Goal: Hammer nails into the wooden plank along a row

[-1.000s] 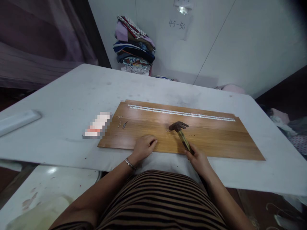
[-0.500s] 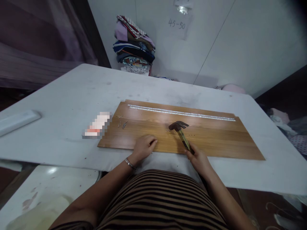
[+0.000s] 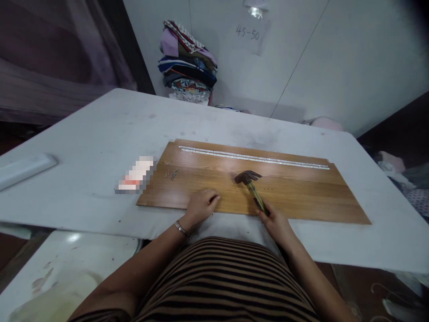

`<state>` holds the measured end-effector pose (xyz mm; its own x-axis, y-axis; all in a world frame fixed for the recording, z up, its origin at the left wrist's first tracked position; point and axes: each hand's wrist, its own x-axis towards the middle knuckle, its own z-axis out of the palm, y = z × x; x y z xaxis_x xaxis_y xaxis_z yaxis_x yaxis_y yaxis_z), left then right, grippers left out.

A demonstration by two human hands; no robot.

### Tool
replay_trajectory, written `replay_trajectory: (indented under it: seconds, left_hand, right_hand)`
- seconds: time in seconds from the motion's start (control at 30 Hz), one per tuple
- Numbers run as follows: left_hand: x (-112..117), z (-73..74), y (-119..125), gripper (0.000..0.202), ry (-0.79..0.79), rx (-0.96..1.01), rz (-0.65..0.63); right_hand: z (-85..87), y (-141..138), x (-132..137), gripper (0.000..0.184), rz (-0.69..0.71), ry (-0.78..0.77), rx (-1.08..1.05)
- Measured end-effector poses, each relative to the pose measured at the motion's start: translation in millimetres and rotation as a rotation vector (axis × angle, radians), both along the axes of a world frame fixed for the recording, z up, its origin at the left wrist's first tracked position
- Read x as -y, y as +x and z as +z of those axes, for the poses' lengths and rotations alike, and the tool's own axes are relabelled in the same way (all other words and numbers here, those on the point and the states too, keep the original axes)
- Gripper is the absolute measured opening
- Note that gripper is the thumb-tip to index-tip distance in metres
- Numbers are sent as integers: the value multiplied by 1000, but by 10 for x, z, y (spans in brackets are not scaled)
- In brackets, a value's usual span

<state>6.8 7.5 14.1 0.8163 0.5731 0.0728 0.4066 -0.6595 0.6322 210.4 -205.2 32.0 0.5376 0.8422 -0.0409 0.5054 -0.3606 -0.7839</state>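
A long wooden board [image 3: 301, 192] lies flat on the white table [image 3: 100, 134], with a thin shiny strip [image 3: 254, 157] running along its far edge. My right hand [image 3: 276, 222] is closed round the handle of a claw hammer [image 3: 250, 183], whose dark head rests on or just above the middle of the board. My left hand [image 3: 201, 204] rests on the board's near edge with its fingers curled under; whether it holds anything I cannot tell. A few small nails [image 3: 170, 172] lie on the board's left end.
A blurred pale-and-orange packet [image 3: 136, 175] sits just left of the board. A white bar-shaped thing [image 3: 25, 166] lies at the table's left edge. Folded cloths [image 3: 187, 62] are stacked against the wall behind. A white surface [image 3: 67, 264] stands below the table at the left.
The hammer head has shifted slightly left over the board, and my right hand with it. My left hand has stayed where it was.
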Motion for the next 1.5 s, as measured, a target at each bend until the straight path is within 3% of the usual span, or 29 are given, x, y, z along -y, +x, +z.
replay_trajectory:
  seconds: [0.23,0.57,0.93,1.5]
  left_hand:
    - [-5,-1,-4,20,-4,14,1]
    - [2,12,-4,20,-7,11,2]
    - [-7,-9,-6,19,-2,9,-2]
    - [0,5,-3,18,4,7,-2]
  right_hand:
    - [-38,-7,11,46,-7,10,18]
    - [88,7,16,48,-33,11,13]
    - [-27,-18,24,46,-16,4,-14]
    - [49,1,24,49,-27,-3,0]
